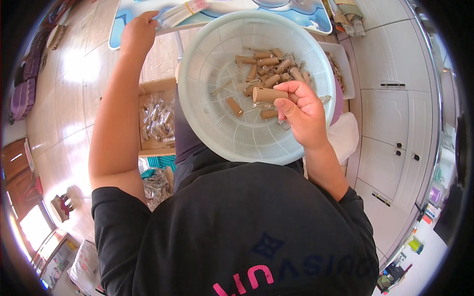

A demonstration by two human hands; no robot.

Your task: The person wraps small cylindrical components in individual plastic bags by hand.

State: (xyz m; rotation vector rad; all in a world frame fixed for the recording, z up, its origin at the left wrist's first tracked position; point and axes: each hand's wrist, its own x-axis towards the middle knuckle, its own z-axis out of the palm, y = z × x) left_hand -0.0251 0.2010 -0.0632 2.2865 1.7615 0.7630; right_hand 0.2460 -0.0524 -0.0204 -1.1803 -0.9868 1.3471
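Note:
In my right hand (302, 111) is a short brown cardboard tube (269, 94), pinched between thumb and fingers above a pale green plastic colander (207, 118). Inside the colander lie several similar brown tubes (268, 61), many with clear plastic wrapping around or beside them. My left hand (139, 33) reaches out to the far left, its fingers closed at the near end of a bundle of clear plastic bags (180, 14). That bundle rests on a small blue and white patterned table (118, 34). The left fingertips are partly hidden.
Left of my lap stands a cardboard box (150, 88) holding several wrapped pieces. Below it are more wrapped pieces (157, 187) and a teal basket (160, 162). A white bin (348, 74) with tubes stands right of the colander, beside white cabinets (385, 113).

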